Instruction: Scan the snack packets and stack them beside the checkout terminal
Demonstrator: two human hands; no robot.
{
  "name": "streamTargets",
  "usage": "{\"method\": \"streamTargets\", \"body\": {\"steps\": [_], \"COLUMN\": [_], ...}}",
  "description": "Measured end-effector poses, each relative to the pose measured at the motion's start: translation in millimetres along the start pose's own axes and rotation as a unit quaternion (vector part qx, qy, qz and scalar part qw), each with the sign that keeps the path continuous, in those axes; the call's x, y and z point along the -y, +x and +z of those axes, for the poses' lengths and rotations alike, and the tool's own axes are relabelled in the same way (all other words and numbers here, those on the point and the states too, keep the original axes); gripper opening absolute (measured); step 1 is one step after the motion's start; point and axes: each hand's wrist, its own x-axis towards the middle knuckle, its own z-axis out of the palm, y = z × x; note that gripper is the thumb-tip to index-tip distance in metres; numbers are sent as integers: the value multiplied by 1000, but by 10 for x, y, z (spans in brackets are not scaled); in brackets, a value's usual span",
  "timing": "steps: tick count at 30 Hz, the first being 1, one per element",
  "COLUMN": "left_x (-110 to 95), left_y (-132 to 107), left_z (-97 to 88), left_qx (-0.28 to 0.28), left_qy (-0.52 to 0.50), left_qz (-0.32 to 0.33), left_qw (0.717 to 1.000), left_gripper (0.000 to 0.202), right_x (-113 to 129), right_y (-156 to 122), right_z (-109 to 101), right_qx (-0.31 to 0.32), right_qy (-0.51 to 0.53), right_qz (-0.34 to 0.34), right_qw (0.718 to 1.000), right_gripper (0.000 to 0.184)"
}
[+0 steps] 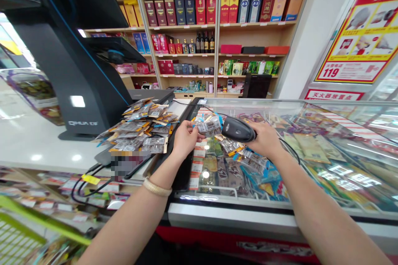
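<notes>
My right hand [263, 140] is wrapped round the handle of a black barcode scanner [238, 129], whose head points left. In my left hand [185, 138] a small snack packet [209, 125] is pinched by its left edge, just left of the scanner's head. Several similar packets [253, 159] lie on the glass top under and in front of the scanner. A heap of such packets [146, 124] is piled on the counter to the left of my left hand.
A dark point-of-sale terminal [83, 87] stands on the white counter [40, 145] at left. The glass-topped freezer [233, 207] stretches right. A cable [292, 151] runs beside my right wrist. A green basket [21, 232] is at lower left; shelves of boxes [189, 12] stand behind.
</notes>
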Motion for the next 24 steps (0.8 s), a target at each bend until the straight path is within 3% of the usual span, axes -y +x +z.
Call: {"method": "streamTargets", "body": {"steps": [6, 9, 12, 14, 16, 19, 22, 24], "left_x": [-18, -108, -187, -208, -218, -250, -290, -288], "left_y": [8, -4, -29, -40, -29, 21, 47, 24], "left_z": [18, -24, -200, -409, -674, -1079, -1358, -1440], "left_qx": [-8, -48, -94, -122, -154, -186, -186, -127], "left_qy": [-42, -112, -177, -180, -123, 63, 315, 448], "left_qz": [-38, -80, -85, -57, -10, 64, 129, 159], "left_qw": [998, 989, 976, 975, 980, 978, 922, 871], "left_gripper": [16, 16, 18, 19, 18, 15, 12, 9], "right_x": [4, -27, -35, -24, -7, 9, 5, 0], "right_y": [7, -2, -6, -4, -1, 3, 1, 0], "right_z": [-18, -4, 6, 5, 0, 1, 13, 19], "right_qx": [12, -4, -10, -12, -13, -12, -17, -23], "right_qy": [-12, -15, -15, -9, -7, -8, -4, 0], "right_qz": [8, 4, -8, -15, -19, -21, -17, -13], "right_qw": [1000, 1000, 1000, 1000, 1000, 1000, 1000, 1000], "right_gripper": [33, 35, 31, 28, 27, 26, 28, 29]}}
